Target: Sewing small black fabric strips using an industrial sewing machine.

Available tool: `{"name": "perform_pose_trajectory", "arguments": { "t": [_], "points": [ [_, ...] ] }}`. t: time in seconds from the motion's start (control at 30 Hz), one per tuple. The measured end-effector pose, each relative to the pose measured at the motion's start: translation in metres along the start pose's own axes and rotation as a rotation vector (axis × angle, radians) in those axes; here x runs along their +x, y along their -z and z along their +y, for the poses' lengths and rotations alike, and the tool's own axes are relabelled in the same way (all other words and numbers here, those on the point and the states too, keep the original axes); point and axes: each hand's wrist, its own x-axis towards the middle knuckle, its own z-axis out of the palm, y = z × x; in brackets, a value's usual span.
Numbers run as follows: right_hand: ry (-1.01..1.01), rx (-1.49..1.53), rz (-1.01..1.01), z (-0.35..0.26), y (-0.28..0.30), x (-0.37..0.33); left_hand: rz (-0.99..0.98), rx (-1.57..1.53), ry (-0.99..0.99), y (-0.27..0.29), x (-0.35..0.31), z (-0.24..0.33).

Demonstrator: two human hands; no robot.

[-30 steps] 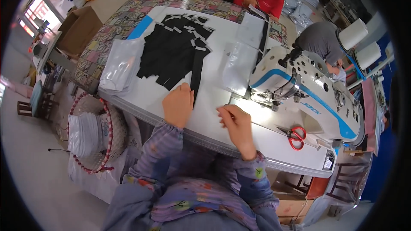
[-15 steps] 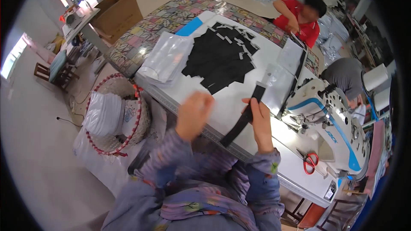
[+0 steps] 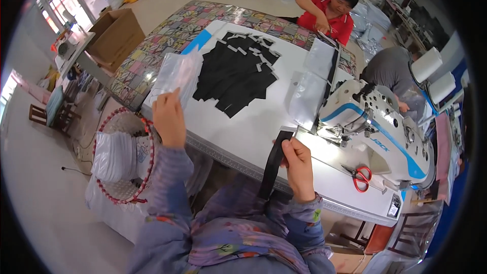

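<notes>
My right hand (image 3: 300, 168) pinches a black fabric strip (image 3: 272, 167) near its upper end, which has a pale band. The strip hangs over the table's front edge toward my lap. My left hand (image 3: 170, 121) is at the near edge of a stack of clear plastic bags (image 3: 175, 71), its fingers stretched toward them; nothing shows gripped in it. A spread pile of black fabric strips (image 3: 233, 73), several with pale end tabs, lies right of the bags on the white table (image 3: 218, 128).
At the right stands a white and blue sewing machine (image 3: 375, 127), with red-handled scissors (image 3: 361, 177) before it. More clear plastic pieces (image 3: 307, 96) lie left of the machine. A basket (image 3: 147, 172) holding white bundles is at my left. A person in red (image 3: 329, 18) sits across the table.
My left hand has moved left, from in front of the black pile to the plastic bags. My right hand has come down and nearer with the strip. The view has shifted.
</notes>
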Motion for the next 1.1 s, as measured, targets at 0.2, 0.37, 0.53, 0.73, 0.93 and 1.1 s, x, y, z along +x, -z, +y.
{"name": "perform_pose_trajectory", "arguments": {
  "t": [0.2,0.37,0.53,0.73,0.93,1.1],
  "points": [
    [0.149,0.293,0.005,0.012,-0.004,0.006,-0.598,-0.469,-0.386,0.043,-0.103,0.150],
    [0.162,-0.028,0.364,0.012,0.017,-0.011,-0.760,-0.853,-0.511,0.054,-0.088,0.165],
    [0.246,-0.390,0.369,0.006,0.020,-0.040,-0.522,-0.689,-0.429,0.042,-0.029,0.194],
    [0.337,-0.482,0.364,-0.007,0.017,-0.055,-0.503,-0.739,-0.545,0.022,-0.009,0.214],
    [0.323,-0.547,0.343,-0.007,0.018,-0.056,-0.707,-0.835,-0.552,0.019,-0.001,0.212],
    [0.279,-0.538,0.396,-0.002,0.023,-0.056,-0.663,-0.936,-0.505,0.022,-0.005,0.217]
  ]
}}
